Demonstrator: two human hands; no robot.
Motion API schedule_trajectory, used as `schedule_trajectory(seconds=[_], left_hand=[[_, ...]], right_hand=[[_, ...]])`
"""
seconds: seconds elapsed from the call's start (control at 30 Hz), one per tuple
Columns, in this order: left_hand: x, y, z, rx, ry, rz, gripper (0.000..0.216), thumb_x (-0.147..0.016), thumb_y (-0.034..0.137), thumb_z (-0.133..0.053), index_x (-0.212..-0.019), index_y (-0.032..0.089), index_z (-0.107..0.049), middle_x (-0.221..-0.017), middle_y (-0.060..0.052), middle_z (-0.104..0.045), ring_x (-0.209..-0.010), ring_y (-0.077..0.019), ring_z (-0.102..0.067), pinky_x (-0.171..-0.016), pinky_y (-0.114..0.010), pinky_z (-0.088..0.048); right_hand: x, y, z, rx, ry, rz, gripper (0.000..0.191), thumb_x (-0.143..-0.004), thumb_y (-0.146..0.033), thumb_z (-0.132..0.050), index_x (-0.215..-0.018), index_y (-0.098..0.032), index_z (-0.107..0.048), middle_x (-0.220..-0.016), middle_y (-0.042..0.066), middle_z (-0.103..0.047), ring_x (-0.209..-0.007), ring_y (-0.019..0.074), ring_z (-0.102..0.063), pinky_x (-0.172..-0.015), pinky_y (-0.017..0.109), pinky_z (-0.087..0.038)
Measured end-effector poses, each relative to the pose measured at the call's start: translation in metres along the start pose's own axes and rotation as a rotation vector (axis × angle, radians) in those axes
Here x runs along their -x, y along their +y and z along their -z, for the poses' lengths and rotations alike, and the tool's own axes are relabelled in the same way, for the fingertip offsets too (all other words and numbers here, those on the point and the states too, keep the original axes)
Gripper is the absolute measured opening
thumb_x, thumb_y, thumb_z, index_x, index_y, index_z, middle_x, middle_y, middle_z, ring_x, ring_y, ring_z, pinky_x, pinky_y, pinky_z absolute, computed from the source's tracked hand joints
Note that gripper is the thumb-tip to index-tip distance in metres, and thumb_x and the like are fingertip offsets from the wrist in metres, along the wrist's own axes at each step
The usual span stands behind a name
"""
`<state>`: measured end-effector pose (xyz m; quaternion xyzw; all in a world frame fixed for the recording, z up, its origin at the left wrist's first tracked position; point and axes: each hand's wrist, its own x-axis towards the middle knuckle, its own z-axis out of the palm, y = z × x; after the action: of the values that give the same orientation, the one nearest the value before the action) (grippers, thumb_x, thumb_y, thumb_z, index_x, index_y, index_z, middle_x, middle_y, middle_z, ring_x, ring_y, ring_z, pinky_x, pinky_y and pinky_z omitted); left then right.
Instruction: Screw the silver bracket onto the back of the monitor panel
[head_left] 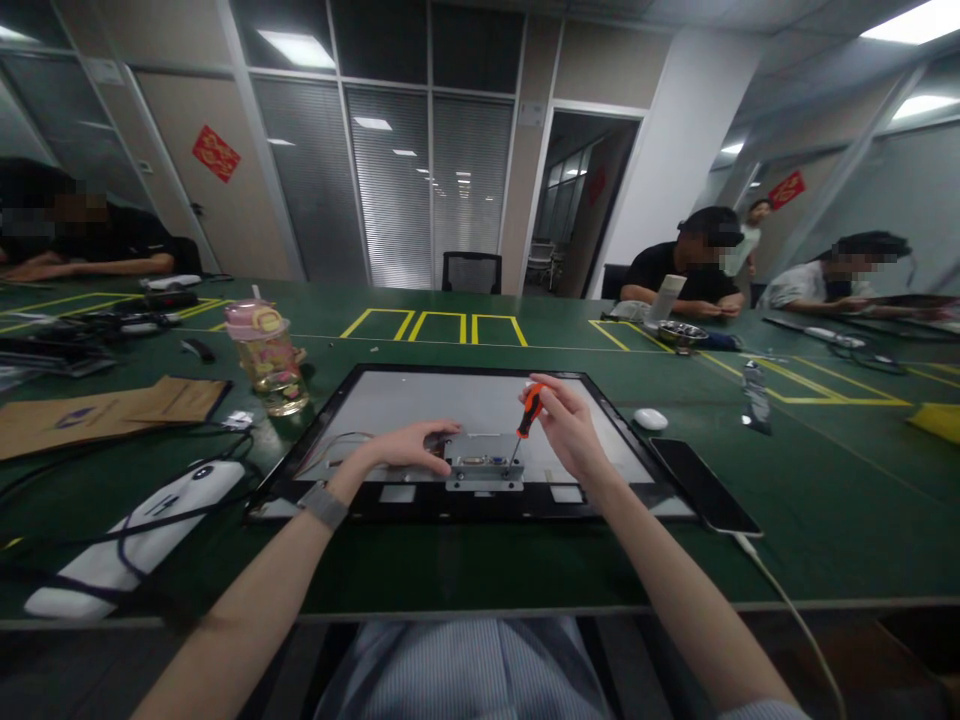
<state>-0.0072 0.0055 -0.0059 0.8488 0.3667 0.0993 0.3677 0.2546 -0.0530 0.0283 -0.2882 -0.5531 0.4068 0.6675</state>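
Note:
A flat monitor panel lies back-side up on the green table, its grey metal plate showing inside a black frame. My right hand is closed around an orange-handled screwdriver, whose tip points down at a small metal connector bracket near the panel's front edge. My left hand rests on the panel just left of that bracket, fingers curled and pressing down, a grey watch band on the wrist.
A black phone with a white cable lies right of the panel, a white mouse behind it. A pink-lidded bottle, brown envelopes and a white power bank sit at left. Other people sit at the far sides.

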Motion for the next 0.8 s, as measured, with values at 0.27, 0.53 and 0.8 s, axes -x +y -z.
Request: schedule_trajectory(seconds=[0.27, 0.53, 0.8], left_hand=[[0.0, -0.0002, 0.0004, 0.015, -0.005, -0.013, 0.076, -0.063, 0.048, -0.073, -0.13, 0.026, -0.045, -0.146, -0.005, -0.036, -0.135, -0.026, -0.03, -0.113, -0.04, -0.02], [0.0017, 0.0044, 0.0007, 0.031, -0.01, -0.001, 0.076, -0.063, 0.048, -0.074, -0.129, 0.024, -0.046, -0.146, -0.006, -0.035, -0.135, -0.0261, -0.031, -0.113, -0.04, -0.02], [0.0006, 0.0014, 0.0001, 0.016, 0.002, 0.001, 0.076, -0.062, 0.047, -0.074, -0.13, 0.026, -0.046, -0.145, -0.004, -0.036, -0.134, -0.0256, -0.031, -0.113, -0.039, -0.022]], right_hand=[[0.0013, -0.0045, 0.0024, 0.102, -0.158, 0.053, 0.024, -0.088, -0.036, -0.049, -0.104, -0.025, -0.063, -0.098, 0.005, -0.068, -0.095, 0.02, -0.064, -0.093, 0.044, -0.047], [0.0034, -0.0052, 0.0005, 0.351, -0.004, 0.237, 0.013, -0.077, -0.028, -0.066, -0.09, -0.025, -0.067, -0.088, 0.002, -0.058, -0.08, 0.0151, -0.058, -0.073, 0.03, -0.051], [0.0097, -0.0064, -0.0045, 0.41, -0.088, 0.233, 0.027, -0.086, -0.028, -0.053, -0.112, -0.027, -0.06, -0.097, 0.005, -0.062, -0.085, 0.0173, -0.06, -0.081, 0.038, -0.051]])
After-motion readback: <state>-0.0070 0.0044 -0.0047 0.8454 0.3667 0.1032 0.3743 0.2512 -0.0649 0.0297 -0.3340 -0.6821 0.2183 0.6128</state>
